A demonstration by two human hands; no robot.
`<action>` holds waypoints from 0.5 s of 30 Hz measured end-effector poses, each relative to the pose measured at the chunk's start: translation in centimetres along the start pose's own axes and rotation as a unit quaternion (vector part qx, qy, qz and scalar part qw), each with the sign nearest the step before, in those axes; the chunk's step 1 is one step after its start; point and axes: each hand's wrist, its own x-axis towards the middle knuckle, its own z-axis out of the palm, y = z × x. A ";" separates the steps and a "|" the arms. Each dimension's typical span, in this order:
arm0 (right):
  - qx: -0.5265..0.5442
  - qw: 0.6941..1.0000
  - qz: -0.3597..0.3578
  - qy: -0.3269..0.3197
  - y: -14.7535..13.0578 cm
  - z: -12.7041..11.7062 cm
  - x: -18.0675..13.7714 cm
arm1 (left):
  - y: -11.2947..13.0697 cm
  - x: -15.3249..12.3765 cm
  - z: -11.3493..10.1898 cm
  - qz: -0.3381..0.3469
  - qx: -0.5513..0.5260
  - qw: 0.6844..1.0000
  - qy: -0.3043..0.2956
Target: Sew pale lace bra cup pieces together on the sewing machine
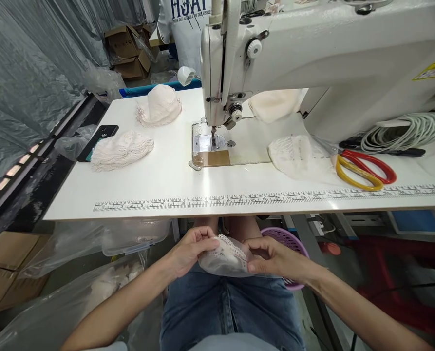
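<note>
Over my lap, below the table's front edge, both hands hold a small piece of sheer white fabric with lace trim (226, 256). My left hand (193, 248) pinches its left upper edge between thumb and fingers. At the right edge, my right hand (270, 256) grips it, with thumb and curled fingers closed. In front of me stands a white sewing machine (312, 53), its needle and presser foot above the metal plate. Stacked lace-edged pieces (122, 150) and a rounded pile of pale pink fabric (160, 105) lie left of it.
Scissors with red and yellow handles (363, 170) lie at right beside sheer white fabric (299, 156) and a coiled cable (409, 131). A phone (98, 141) lies at left. A printed ruler (217, 200) runs along the front edge. Below are a purple basket (290, 243) and plastic bags. A person (188, 39) is behind.
</note>
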 end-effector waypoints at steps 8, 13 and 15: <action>-0.034 0.998 -0.043 -0.037 -0.3 -0.4 0.0 | 0.0 -0.1 -0.1 0.007 0.076 0.997 -0.003; -0.031 0.999 0.003 -0.038 0.5 -0.5 -0.3 | 0.2 0.5 0.4 0.011 0.115 0.992 -0.042; -0.049 0.999 0.008 -0.019 0.9 -0.3 -0.2 | 0.3 0.6 0.6 0.022 0.133 0.989 -0.057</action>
